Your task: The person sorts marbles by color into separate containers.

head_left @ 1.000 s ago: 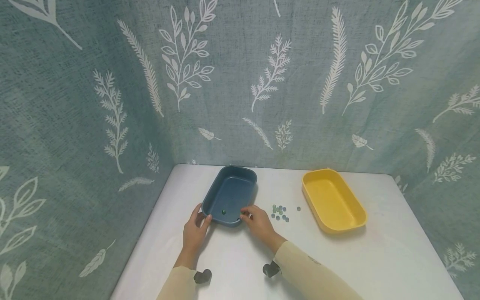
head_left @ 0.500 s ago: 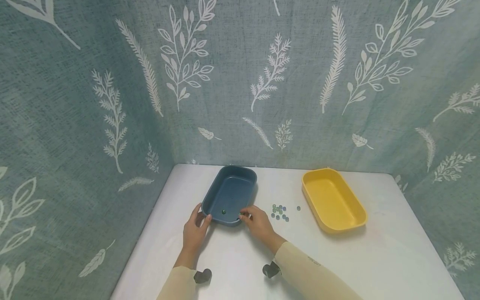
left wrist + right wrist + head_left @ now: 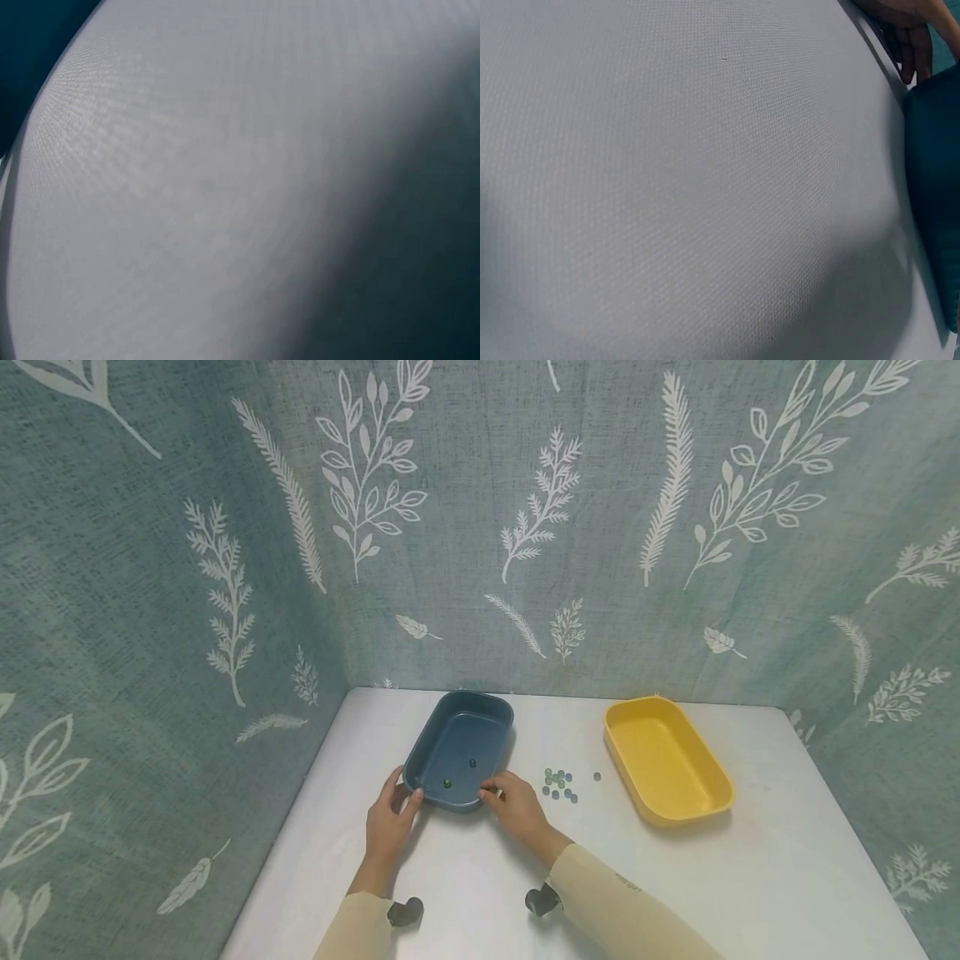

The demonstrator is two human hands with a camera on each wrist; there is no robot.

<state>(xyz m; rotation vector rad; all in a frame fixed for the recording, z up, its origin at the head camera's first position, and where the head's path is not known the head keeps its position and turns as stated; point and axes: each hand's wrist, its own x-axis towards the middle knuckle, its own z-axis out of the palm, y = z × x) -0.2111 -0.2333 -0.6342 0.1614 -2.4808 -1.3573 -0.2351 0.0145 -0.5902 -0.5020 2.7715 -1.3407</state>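
A dark blue tray [image 3: 468, 739] stands at the middle left of the table, with a green marble [image 3: 447, 784] and a dark marble [image 3: 473, 763] on its floor. My left hand [image 3: 390, 822] grips its near left corner, thumb on the near rim and fingers round the side. At the near right corner is my right hand [image 3: 520, 808], thumb and bent fingertips close together over the rim; whether they pinch anything is too small to tell. In the right wrist view, a hand [image 3: 911, 34] touches the blue tray [image 3: 934, 180].
Several green and bluish marbles [image 3: 557, 779] lie in a loose group right of the blue tray, with a single marble [image 3: 597, 777] apart from them. A yellow tray [image 3: 667, 760] stands farther right on the white table [image 3: 465, 885]. Patterned cloth [image 3: 450, 527] hangs behind.
The dark marble has moved from beside my right fingertips at the near wall toward the tray's middle. The green thing seen at those fingertips no longer shows clearly. Both hands stay nearly in place.
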